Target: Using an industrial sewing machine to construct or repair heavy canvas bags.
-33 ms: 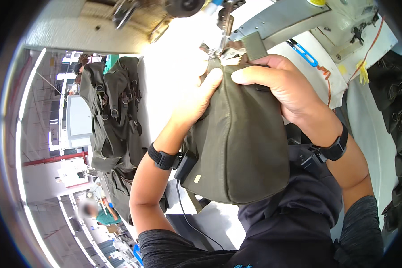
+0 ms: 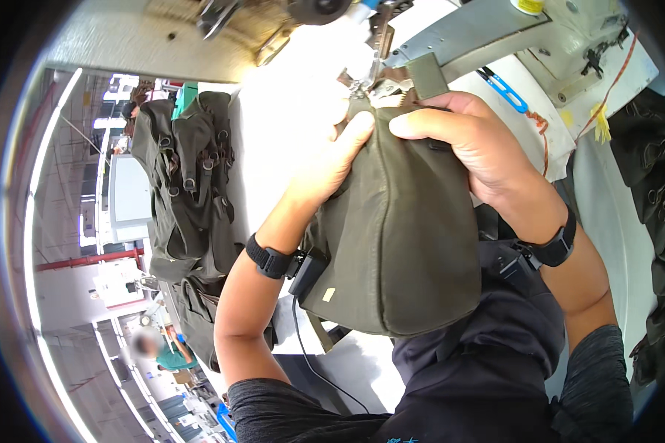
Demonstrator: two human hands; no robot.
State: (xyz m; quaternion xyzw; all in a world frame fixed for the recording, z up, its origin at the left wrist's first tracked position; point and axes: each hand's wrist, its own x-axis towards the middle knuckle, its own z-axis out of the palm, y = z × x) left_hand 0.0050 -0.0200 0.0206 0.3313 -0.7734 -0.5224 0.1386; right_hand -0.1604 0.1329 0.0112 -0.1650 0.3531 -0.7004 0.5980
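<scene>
An olive-green fabric bag (image 2: 421,236) hangs from both my hands toward my lap, a stitched seam running down its middle. My left hand (image 2: 340,151) is closed on the bag's top edge left of the seam, its thumb pressed on the cloth. On the other side, my right hand (image 2: 469,140) grips the same edge, thumb on top and fingers behind. A green fabric tab (image 2: 426,75) sticks up beside my right fingers. The edge lies at the needle area of a sewing machine (image 2: 465,33), where bright glare hides the detail.
Blue-handled thread snips (image 2: 506,90) lie right of the machine arm. More olive bags are piled at the left (image 2: 192,184) and hang at the far right (image 2: 654,170). A person in a green top (image 2: 176,358) sits in the left background. A cable (image 2: 314,369) runs from my left wrist.
Hardly anything differs. The view has shifted slightly, and both hands keep their hold on the bag's edge at the machine.
</scene>
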